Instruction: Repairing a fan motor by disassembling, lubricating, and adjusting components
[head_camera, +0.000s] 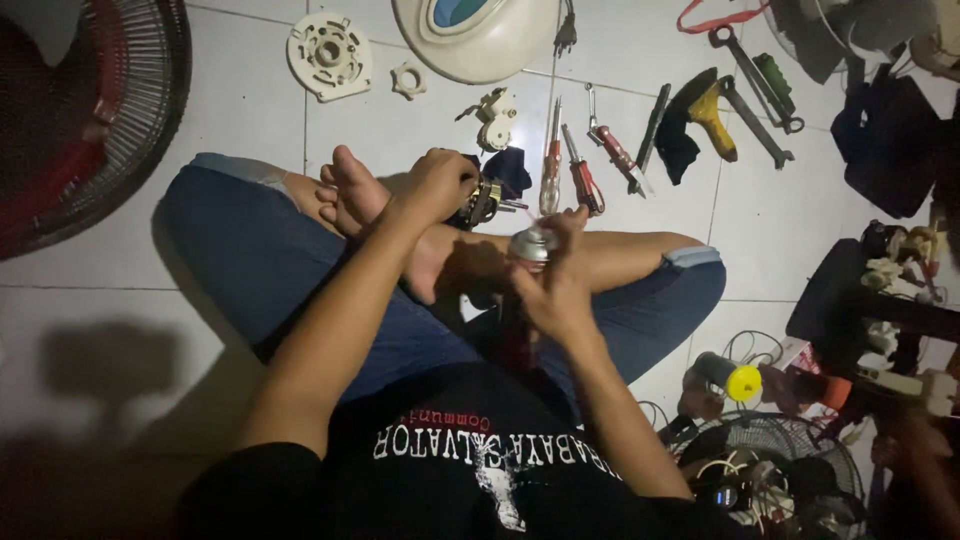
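You are seated cross-legged on the white tiled floor (250, 80), and the work in hand appears to be the spraying step: a small fan motor is being treated from an aerosol can.

Largest first. A red fan guard (90, 120) lies at your left, well apart from the work. The cream fan base (480, 45) stands ahead of your feet, with a white round plate (329, 55) and a small white nut (408, 81) beside it. Tools lie in a row further right: two screwdrivers (552, 160), pliers (610, 145) and wrenches (750, 85). A second fan guard (780, 455) with wires lies by your right knee.

The spray can (527, 250) stands upright over your lap, its silver top level with your shins and its darker body hidden in shadow. Your right hand (555, 285) is wrapped around it, a finger raised to the top; a thin tube seems to point from there toward the motor.

The motor (483, 200) is small, dark and metallic, with brass-coloured parts and a short shaft showing. Your left hand (437, 185) is closed over it, holding it just above your foot, near the can.

The next move probably calls for a steady aim at the shaft and a short press. Keep the motor tilted so that spray runs clear of the windings.
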